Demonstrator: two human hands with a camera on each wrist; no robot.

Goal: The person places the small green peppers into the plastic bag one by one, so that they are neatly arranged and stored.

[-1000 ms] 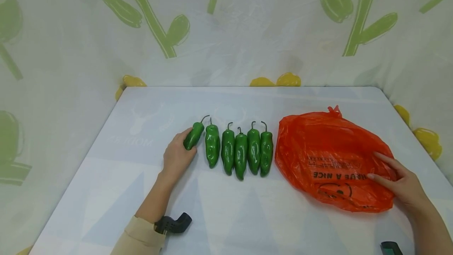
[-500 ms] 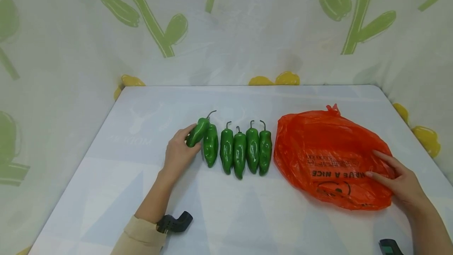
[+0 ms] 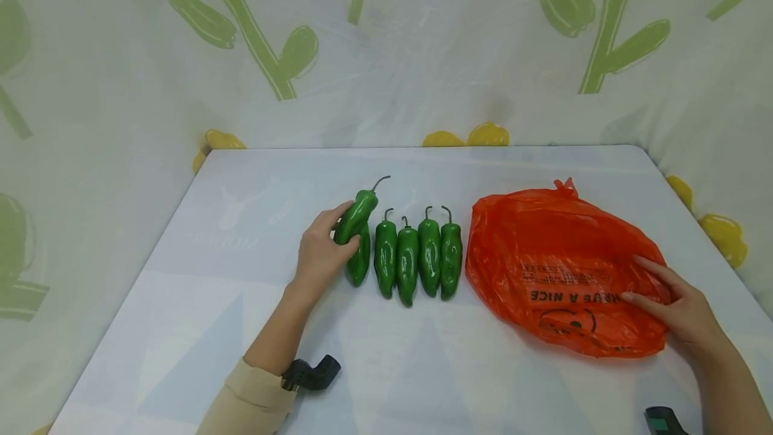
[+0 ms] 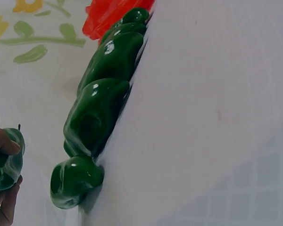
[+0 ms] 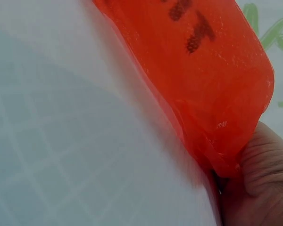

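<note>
The left hand pinches one green pepper at ten o'clock of the row of five peppers; carried low, it could knock them. The right hand, finger and thumb spread, touches the red bag near four o'clock; uneven pressing may make the thin plastic slide or collapse.

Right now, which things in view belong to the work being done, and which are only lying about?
In the work, it seems:
- green pepper held in the left grip
- five peppers on the table
- red bag, touched by the right grip

Only surroundings:
- patterned cloth behind
- black gadgets by the wrists
</note>
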